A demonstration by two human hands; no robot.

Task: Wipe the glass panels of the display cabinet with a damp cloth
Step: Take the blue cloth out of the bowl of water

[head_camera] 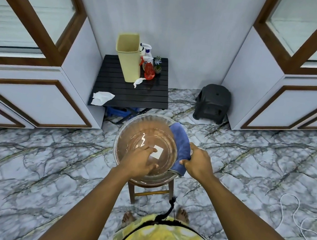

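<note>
A clear glass bowl [129, 136] with water stands on a small wooden stool [150, 190] in front of me. A blue cloth [180, 140] hangs over the bowl's right rim. My right hand [198, 160] grips the near part of that cloth at the rim. My left hand [139, 160] reaches into the bowl with fingers extended, holding nothing. The display cabinet's glass panels show at the upper left [28, 4] and upper right [315, 25], framed in brown wood.
A low black slatted table [136, 95] holds a yellow bin [128, 56], spray bottles [147, 62], a small plant and white tissues [101, 98]. A black plastic stool [212, 102] sits by the right cabinet. A white cord [297, 218] lies on the marble floor.
</note>
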